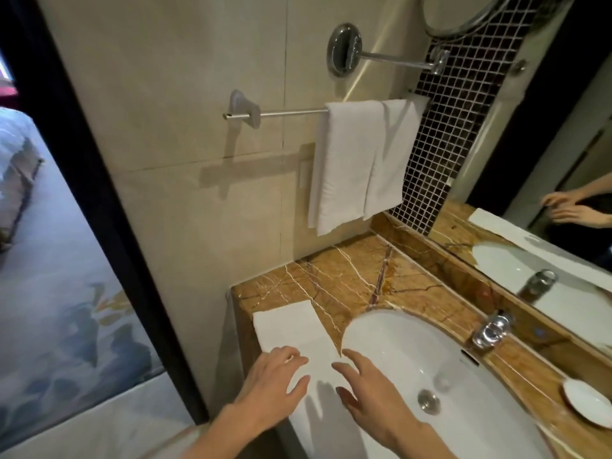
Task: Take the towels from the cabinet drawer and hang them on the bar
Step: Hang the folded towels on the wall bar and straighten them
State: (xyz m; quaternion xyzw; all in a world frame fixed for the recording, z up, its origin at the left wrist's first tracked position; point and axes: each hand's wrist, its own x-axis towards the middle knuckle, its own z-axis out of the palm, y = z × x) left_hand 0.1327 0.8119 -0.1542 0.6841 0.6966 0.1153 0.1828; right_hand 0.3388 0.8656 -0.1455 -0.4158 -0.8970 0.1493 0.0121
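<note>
Status: two towels are up on the bar (291,111), bunched at its right end. The front hung towel (344,167) overlaps the rear hung towel (394,150). Both drape straight, with their lower edges just above the desk (347,270). The left part of the bar is bare. A third, folded towel (288,326) lies flat on the desk left of the sink (430,352), right edge touching the sink rim, near end running toward the desk's front edge. The left hand (275,376) is over that towel with fingers spread, probably resting on it, though contact is hard to confirm. The right hand (367,389) is over the towel's right edge by the sink rim, fingers straight. The grip on both is apart, with nothing clamped. The drawer is out of view, so I can't tell if more towels are in there. My read: two hung, one staged, so most of the way through if this is the last one. Left to do: pick up the folded towel and drape it over the bare left stretch of the bar, which looks like enough room for it.
</note>
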